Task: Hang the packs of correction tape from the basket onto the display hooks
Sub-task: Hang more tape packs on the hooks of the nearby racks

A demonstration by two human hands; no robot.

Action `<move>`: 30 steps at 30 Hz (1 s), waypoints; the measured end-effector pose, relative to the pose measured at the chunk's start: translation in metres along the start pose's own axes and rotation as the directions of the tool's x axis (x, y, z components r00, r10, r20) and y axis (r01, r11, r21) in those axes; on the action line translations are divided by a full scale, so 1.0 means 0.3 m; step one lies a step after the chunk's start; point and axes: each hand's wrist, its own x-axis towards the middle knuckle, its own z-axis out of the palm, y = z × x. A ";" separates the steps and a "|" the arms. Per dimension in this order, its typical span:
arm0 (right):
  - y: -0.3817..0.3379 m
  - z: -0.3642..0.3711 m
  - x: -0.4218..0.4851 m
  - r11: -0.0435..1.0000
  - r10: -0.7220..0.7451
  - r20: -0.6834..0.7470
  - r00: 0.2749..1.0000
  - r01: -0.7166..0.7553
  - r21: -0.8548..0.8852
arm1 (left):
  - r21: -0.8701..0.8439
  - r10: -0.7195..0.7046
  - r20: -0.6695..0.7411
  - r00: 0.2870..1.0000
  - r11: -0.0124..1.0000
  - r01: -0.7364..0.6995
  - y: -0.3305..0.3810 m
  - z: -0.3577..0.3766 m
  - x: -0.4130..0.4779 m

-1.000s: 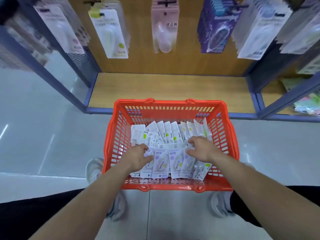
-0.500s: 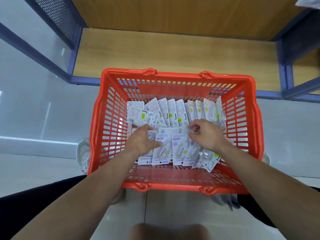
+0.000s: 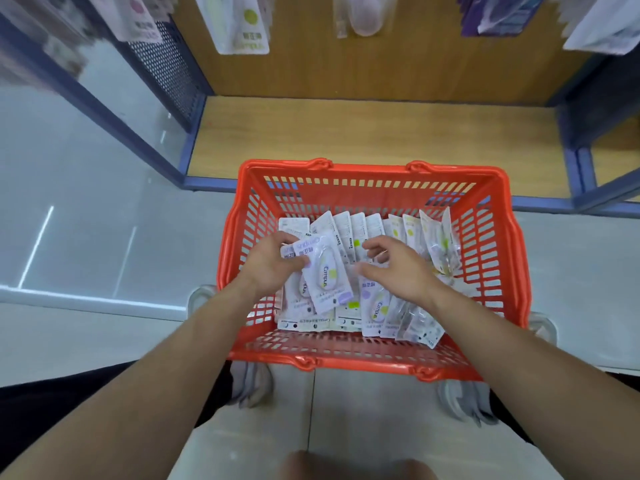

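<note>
Left hand (image 3: 273, 263): forearm comes in from the lower left and crosses the basket's left corner. Thumb and curled fingers pinch the top end of 1 pack.
Held pack (image 3: 325, 275): white-and-lilac blister card of correction tape, printed face up. It is tilted, with its lower end over the pile.
Right hand (image 3: 398, 268): forearm comes in from the lower right. Palm down, fingers loosely bent, thumb pointing left, nothing held. It is over the pile; cannot tell if it touches.
Basket (image 3: 374, 168): orange-red slatted plastic basket on the pale tiled floor, just in front of the wooden shelf base (image 3: 374, 133).
Remaining packs (image 3: 375, 311): 2 overlapping rows inside the basket. The far row leans on edge, the near row lies flatter.
Hanging packs (image 3: 249, 29): at the top edge, against the wooden back panel.
</note>
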 end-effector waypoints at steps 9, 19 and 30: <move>-0.083 -0.085 -0.067 0.887 -0.035 0.169 0.985 -0.047 0.460 | -0.452 0.051 0.150 0.987 0.892 0.022 0.173 0.106 -0.090; 0.092 -0.296 -0.120 0.780 0.247 -0.350 0.904 0.029 0.625 | -0.070 0.002 0.224 0.975 0.997 0.014 0.090 0.330 0.032; 0.090 -0.346 -0.168 0.856 0.200 -0.383 0.902 0.029 0.516 | 0.377 0.002 0.360 0.933 0.914 -0.147 0.146 0.540 0.073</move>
